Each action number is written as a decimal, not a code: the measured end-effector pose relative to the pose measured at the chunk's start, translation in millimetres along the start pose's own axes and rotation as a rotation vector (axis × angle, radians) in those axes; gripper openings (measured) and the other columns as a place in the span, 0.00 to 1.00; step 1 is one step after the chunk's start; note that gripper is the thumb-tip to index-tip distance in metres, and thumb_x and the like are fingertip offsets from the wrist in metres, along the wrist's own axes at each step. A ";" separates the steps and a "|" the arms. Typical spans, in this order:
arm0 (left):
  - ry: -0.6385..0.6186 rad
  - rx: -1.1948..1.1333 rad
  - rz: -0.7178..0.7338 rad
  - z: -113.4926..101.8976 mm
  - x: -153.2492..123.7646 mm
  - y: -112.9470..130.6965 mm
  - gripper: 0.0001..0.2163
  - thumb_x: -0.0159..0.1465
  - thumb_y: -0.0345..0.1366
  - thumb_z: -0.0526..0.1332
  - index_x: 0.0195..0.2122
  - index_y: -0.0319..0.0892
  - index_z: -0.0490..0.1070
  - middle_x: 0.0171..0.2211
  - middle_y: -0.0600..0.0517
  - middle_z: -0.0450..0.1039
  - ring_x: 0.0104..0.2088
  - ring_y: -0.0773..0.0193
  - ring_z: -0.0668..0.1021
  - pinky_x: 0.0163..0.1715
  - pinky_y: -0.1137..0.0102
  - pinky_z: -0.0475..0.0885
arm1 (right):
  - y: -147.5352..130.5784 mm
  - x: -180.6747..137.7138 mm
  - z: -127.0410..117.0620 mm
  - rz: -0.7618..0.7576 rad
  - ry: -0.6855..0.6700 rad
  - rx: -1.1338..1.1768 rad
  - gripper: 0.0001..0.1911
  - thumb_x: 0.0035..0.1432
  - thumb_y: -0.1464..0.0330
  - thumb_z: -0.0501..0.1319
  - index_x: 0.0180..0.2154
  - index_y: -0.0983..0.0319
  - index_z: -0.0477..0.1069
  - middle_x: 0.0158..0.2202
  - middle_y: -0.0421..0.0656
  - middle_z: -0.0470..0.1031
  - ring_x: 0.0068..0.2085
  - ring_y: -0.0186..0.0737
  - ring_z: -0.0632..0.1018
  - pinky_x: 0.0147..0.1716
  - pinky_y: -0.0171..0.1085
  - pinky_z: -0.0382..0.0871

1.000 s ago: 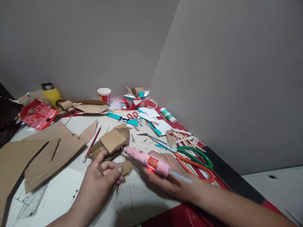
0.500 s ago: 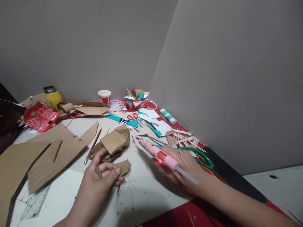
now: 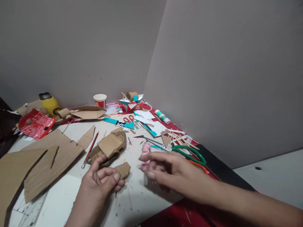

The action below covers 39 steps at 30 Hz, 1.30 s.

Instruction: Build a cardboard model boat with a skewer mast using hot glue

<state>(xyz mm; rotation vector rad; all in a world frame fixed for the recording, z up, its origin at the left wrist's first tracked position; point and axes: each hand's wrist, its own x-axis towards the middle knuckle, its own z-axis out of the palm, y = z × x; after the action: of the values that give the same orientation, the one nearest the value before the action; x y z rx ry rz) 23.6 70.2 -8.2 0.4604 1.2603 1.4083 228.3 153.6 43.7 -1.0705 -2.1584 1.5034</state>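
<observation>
My left hand [image 3: 99, 186] pinches a small brown cardboard piece [image 3: 123, 169] between thumb and fingers, low over the white table [image 3: 142, 195]. My right hand [image 3: 172, 173] reaches in from the right, with index finger and thumb closed loosely round the rear of a pink glue gun [image 3: 146, 148]. The gun lies on the table with its tip pointing away from me. Just beyond my left hand sits a folded cardboard model [image 3: 109, 146] of layered corrugated pieces.
Green-and-orange scissors [image 3: 187, 153] and several wooden skewers [image 3: 180, 138] lie right of the gun. A red pencil [image 3: 90, 149], large cardboard sheets [image 3: 44, 157], small red scissors [image 3: 127, 119], a glue stick [image 3: 162, 116], a paper cup [image 3: 100, 100] and a yellow bottle [image 3: 49, 103] surround the work spot. Grey walls meet behind.
My right hand lowered the glue gun from the air to the table and turned it tip-away. The left hand kept hold of the cardboard piece.
</observation>
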 end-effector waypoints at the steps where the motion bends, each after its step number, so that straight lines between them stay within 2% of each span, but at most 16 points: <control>1: 0.003 -0.002 -0.007 -0.2 -0.1 -0.5 0.37 0.43 0.35 0.76 0.51 0.42 0.56 0.24 0.56 0.76 0.23 0.61 0.80 0.25 0.71 0.73 | -1.0 8.4 8.7 0.099 -0.078 0.172 0.21 0.55 0.54 0.62 0.44 0.63 0.70 0.24 0.37 0.71 0.20 0.30 0.71 0.19 0.31 0.69; 2: 0.004 0.000 -0.012 -0.4 -0.1 -0.8 0.37 0.43 0.35 0.76 0.51 0.42 0.56 0.24 0.56 0.76 0.23 0.62 0.80 0.25 0.71 0.74 | -0.8 16.8 16.6 0.177 -0.159 0.291 0.23 0.52 0.53 0.64 0.42 0.63 0.69 0.21 0.35 0.70 0.17 0.28 0.69 0.16 0.29 0.66; 4: -0.002 0.012 -0.020 -0.5 0.2 -0.5 0.37 0.44 0.35 0.76 0.51 0.41 0.56 0.25 0.56 0.76 0.23 0.63 0.80 0.26 0.71 0.74 | 2.5 31.5 28.4 0.248 -0.262 0.428 0.23 0.48 0.52 0.67 0.32 0.64 0.68 0.18 0.34 0.69 0.14 0.26 0.67 0.13 0.26 0.63; 7: -0.008 0.021 -0.030 -0.3 1.2 1.8 0.37 0.43 0.34 0.76 0.51 0.41 0.57 0.24 0.55 0.76 0.24 0.63 0.80 0.26 0.72 0.75 | 7.8 45.7 33.7 0.260 -0.304 0.494 0.23 0.47 0.52 0.67 0.24 0.65 0.66 0.14 0.35 0.68 0.12 0.26 0.67 0.11 0.24 0.61; 10: 0.007 0.055 -0.026 -0.5 3.0 5.3 0.33 0.48 0.36 0.74 0.52 0.42 0.58 0.26 0.52 0.78 0.25 0.63 0.81 0.26 0.73 0.76 | 7.0 53.3 28.2 0.255 -0.260 0.502 0.20 0.48 0.56 0.68 0.23 0.65 0.66 0.13 0.35 0.68 0.12 0.25 0.66 0.11 0.24 0.62; 13: 0.004 0.089 -0.025 -0.2 6.5 9.8 0.26 0.54 0.39 0.69 0.50 0.42 0.61 0.27 0.49 0.79 0.24 0.63 0.81 0.24 0.73 0.76 | 1.5 59.0 21.0 0.270 -0.233 0.472 0.16 0.53 0.61 0.65 0.23 0.65 0.66 0.14 0.34 0.68 0.12 0.24 0.66 0.11 0.23 0.62; 18: -0.015 0.137 -0.058 3.6 13.7 14.7 0.14 0.58 0.44 0.65 0.38 0.40 0.65 0.24 0.50 0.78 0.21 0.64 0.80 0.22 0.73 0.75 | -4.1 68.9 19.5 0.298 -0.291 0.382 0.14 0.60 0.65 0.61 0.24 0.65 0.66 0.12 0.33 0.66 0.11 0.24 0.66 0.10 0.21 0.59; 24: -0.011 0.175 -0.046 4.6 16.6 13.9 0.15 0.61 0.46 0.61 0.36 0.39 0.65 0.25 0.48 0.79 0.22 0.64 0.80 0.22 0.73 0.75 | -2.7 76.5 25.2 0.292 -0.278 0.426 0.15 0.64 0.72 0.55 0.23 0.65 0.64 0.12 0.32 0.66 0.10 0.24 0.65 0.08 0.21 0.57; 30: -0.002 0.195 -0.044 5.3 18.3 14.2 0.16 0.59 0.47 0.63 0.34 0.39 0.66 0.24 0.48 0.78 0.21 0.64 0.80 0.22 0.73 0.75 | 0.2 78.9 26.9 0.321 -0.254 0.491 0.17 0.65 0.73 0.54 0.22 0.65 0.64 0.12 0.32 0.67 0.10 0.23 0.65 0.08 0.22 0.59; 39: 0.021 0.190 -0.037 4.6 19.8 13.0 0.18 0.56 0.49 0.65 0.35 0.38 0.66 0.24 0.47 0.79 0.21 0.63 0.80 0.22 0.72 0.75 | -3.6 79.1 24.6 0.361 -0.274 0.524 0.18 0.66 0.72 0.54 0.22 0.65 0.65 0.10 0.33 0.66 0.08 0.24 0.63 0.06 0.22 0.54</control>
<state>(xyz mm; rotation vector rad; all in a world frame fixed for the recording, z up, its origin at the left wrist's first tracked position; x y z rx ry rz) 15.7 92.3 -2.7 0.5498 1.4194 1.2712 158.2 193.2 23.9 -1.1458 -1.6102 2.3288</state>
